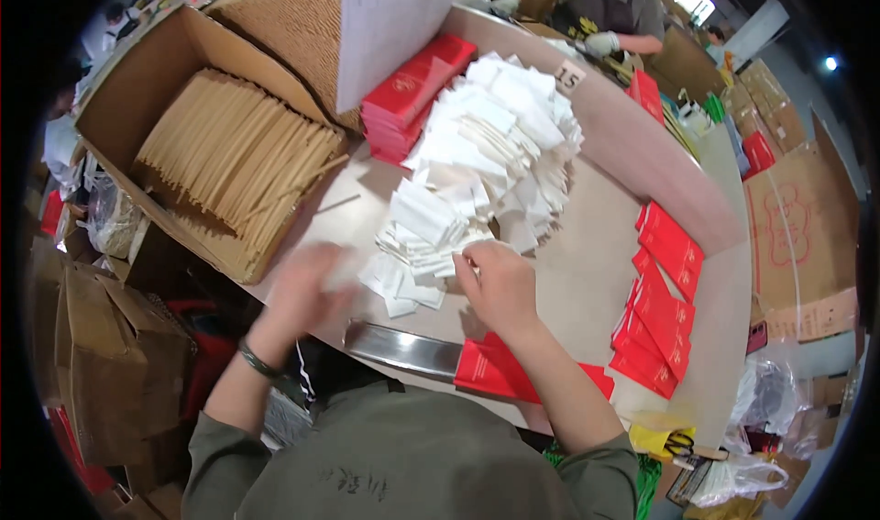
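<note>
My right hand [502, 286] is at the near edge of a heap of small folded white papers [431, 213]. Its thumb and forefinger are pinched together; whatever is between them is hidden. Smeared by motion, my left hand [316, 286] hovers left of the heap, near the open cardboard box [202, 236], and its fingers cannot be read. Rows of slim tan strips [229, 153] fill that box. One thin grey-brown stick [339, 203] lies on the table between box and papers. Under my right forearm, red packets [495, 369] lie beside a shiny metal tray [403, 348].
A stack of red packets [403, 98] stands behind the heap, beside an upright white board [380, 38]. More red packets [655, 337] are spread at the right. A low partition [642, 144] edges the table; beyond it, a gloved person [610, 11] works. Scissors [678, 444] lie front right.
</note>
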Motion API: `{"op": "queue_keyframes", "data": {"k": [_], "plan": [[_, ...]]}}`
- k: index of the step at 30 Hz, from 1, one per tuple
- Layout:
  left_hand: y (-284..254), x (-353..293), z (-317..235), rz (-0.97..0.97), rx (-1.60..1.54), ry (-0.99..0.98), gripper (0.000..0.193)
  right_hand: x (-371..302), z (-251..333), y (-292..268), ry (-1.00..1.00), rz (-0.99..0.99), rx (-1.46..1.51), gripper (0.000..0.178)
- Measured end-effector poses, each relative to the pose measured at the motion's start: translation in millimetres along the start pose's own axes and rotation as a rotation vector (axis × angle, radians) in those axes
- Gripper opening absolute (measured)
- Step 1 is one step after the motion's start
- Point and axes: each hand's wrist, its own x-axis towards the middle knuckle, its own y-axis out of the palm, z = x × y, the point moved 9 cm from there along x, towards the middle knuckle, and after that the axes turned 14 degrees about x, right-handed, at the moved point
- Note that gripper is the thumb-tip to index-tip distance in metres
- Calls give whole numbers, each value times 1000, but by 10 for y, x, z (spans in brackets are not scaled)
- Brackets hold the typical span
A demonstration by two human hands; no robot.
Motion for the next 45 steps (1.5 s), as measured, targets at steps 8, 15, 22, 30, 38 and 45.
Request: {"op": "queue_keyframes", "data": {"k": [8,15,22,30,38,45], "plan": [[-90,246,1688,53,277,-398,16,321,-190,310,-28,-84,-121,17],[-75,241,1935,47,310,-409,15,-564,-45,373,307,474,291,18],[192,-375,1000,99,-696,-613,18,-1042,266,125,0,201,48,26],[745,-734,129,709,-839,-406,5,-1346,118,123,-39,303,-24,30],[686,-262,-968,155,-374,-78,18,-1185,140,250,-51,245,-39,32],[970,-300,-1387,372,-1039,-287,32,-1207,91,327,-104,190,-93,34]]}}
